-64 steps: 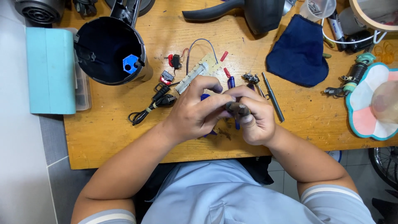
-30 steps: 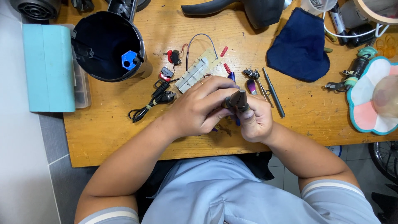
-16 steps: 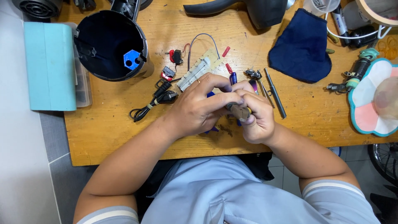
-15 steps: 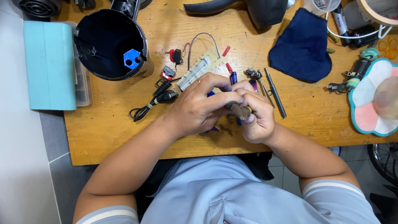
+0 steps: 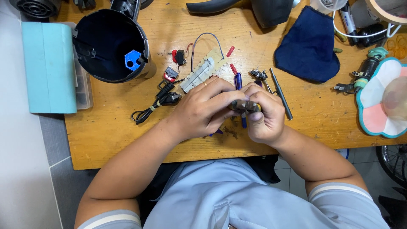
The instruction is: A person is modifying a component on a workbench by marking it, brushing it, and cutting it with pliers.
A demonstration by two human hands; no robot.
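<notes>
Fingers of your left hand [image 5: 203, 112] and right hand [image 5: 265, 116] are pinched shut together on one small dark part [image 5: 246, 107] at frame centre, just above the near edge of the wooden bench [image 5: 106, 131]. It looks light, rigid and easy to drop; grip it by its sides, judging by its size. Behind your hands: one blue-handled tool [image 5: 238, 80], one pale circuit strip [image 5: 203, 70]. Farther up: one black round housing [image 5: 110, 44] upper left, one navy cloth [image 5: 307, 46] upper right.
</notes>
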